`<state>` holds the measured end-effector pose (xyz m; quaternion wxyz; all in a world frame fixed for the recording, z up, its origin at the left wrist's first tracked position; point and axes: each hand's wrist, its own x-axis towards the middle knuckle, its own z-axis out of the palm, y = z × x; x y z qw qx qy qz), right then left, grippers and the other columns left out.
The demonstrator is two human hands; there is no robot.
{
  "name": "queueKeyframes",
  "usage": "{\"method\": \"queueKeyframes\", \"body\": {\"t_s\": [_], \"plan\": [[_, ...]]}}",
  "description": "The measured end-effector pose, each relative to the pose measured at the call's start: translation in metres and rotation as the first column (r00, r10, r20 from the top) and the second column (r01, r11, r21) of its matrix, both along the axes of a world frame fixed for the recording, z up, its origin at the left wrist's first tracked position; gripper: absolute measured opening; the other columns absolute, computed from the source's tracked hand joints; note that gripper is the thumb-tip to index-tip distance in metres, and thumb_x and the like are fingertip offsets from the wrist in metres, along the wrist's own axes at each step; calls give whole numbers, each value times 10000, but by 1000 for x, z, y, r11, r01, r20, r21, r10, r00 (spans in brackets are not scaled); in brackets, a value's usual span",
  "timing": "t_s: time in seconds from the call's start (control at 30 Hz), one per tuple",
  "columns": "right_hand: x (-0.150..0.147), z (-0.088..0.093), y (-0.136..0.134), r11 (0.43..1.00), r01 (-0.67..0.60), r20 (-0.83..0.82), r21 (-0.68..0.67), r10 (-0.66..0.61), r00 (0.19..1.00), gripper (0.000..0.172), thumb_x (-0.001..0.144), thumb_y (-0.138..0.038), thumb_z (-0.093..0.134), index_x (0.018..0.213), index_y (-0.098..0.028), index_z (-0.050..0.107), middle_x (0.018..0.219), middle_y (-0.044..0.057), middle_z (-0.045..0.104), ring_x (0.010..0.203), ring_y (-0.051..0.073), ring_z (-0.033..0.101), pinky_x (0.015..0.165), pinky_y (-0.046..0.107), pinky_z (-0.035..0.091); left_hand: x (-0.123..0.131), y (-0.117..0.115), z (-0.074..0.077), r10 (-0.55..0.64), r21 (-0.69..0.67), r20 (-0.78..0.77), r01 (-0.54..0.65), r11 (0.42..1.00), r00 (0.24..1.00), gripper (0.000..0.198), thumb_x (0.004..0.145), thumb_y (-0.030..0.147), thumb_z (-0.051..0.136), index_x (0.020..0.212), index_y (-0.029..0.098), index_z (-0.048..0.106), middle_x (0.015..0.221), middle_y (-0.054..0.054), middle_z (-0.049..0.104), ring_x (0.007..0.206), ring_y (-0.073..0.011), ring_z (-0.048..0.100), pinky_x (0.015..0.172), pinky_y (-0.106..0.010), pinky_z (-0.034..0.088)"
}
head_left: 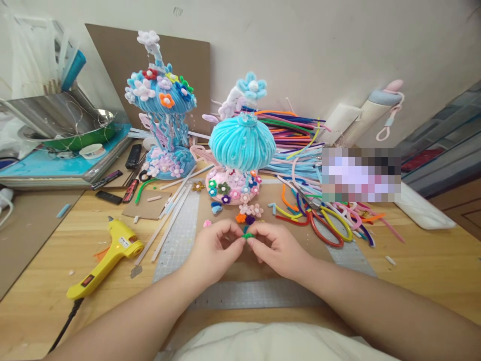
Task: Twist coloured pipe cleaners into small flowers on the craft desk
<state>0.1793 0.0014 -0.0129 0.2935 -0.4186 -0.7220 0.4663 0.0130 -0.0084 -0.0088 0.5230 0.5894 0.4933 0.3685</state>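
Pinching a small green piece (247, 235) just below the frame's centre, the left hand (218, 248) and right hand (278, 248) each have thumb and forefinger closed on it. It looks light, soft and bendable, probably best held by its outer edges. Just beyond lie fuzzy flowers (256, 210); a turquoise dome (242, 143) stands above them, a yellow glue gun (107, 263) lower left.

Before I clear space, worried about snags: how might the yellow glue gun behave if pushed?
The yellow glue gun looks like rigid plastic, so it should keep its shape. Lying flat, it seems unlikely to roll. Its black cord may drag.
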Motion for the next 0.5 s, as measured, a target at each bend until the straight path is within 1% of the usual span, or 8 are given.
{"method": "queueKeyframes", "body": {"t_s": [0.07, 0.13, 0.23, 0.3, 0.37, 0.43, 0.5], "plan": [[-1, 0, 0, 999, 30, -24, -16, -31, 999, 98, 819, -202, 465, 756, -170, 533, 571, -43, 492, 463, 74, 465, 462, 182, 370, 0, 0, -1, -6, 6, -10, 6, 1000, 1000, 108, 740, 257, 579, 696, 168, 537, 634, 22, 538, 563, -99, 502, 526, -198, 385], [-2, 0, 0, 997, 39, -44, -61, -42, 998, 92, 819, -210, 466, 762, -172, 527, 576, -43, 493, 446, 69, 464, 449, 179, 372, 1, 0, -2, -15, -3, -10, 15, 1000, 1000, 115, 742, 263, 572, 689, 170, 533, 617, 23, 540, 556, -100, 500, 519, -197, 377], [-2, -2, 1, 988, 10, -74, -156, -22, 997, 103, 826, -233, 454, 758, -174, 505, 597, -42, 496, 421, 61, 462, 428, 176, 369, 1, 0, -1, -24, -7, -18, 24, 1000, 1000, 107, 746, 262, 560, 692, 171, 543, 617, 21, 550, 561, -105, 510, 527, -202, 378], [-2, -3, 1, 982, -11, -86, -191, -5, 996, 96, 821, -236, 453, 757, -176, 492, 611, -42, 498, 419, 61, 471, 422, 175, 369, 1, 0, -1, -21, 12, -33, 21, 1000, 999, 106, 743, 247, 558, 673, 170, 541, 609, 24, 544, 557, -102, 499, 526, -200, 371], [-3, -5, 1, 981, -5, -73, -193, -10, 997, 86, 809, -225, 459, 742, -176, 483, 581, -49, 480, 409, 63, 467, 411, 173, 362, 1, 0, -2, -16, 29, -55, 17, 999, 998, 105, 737, 233, 559, 656, 171, 536, 602, 28, 539, 551, -98, 487, 519, -198, 362], [-4, -7, -1, 984, 43, -40, -171, -51, 998, 94, 797, -218, 463, 713, -177, 474, 544, -58, 446, 389, 61, 445, 386, 169, 337, 1, 0, -3, -11, 20, -63, 12, 1000, 998, 97, 734, 227, 557, 656, 173, 538, 607, 24, 552, 561, -104, 500, 523, -201, 369], [-6, -8, -3, 987, 104, 3, -120, -104, 995, 113, 787, -214, 467, 679, -178, 467, 530, -59, 424, 385, 60, 423, 368, 167, 305, 3, 0, -4, 2, -13, -52, -2, 1000, 999, 105, 728, 229, 560, 643, 172, 541, 610, 13, 576, 578, -118, 526, 537, -211, 390]]}}
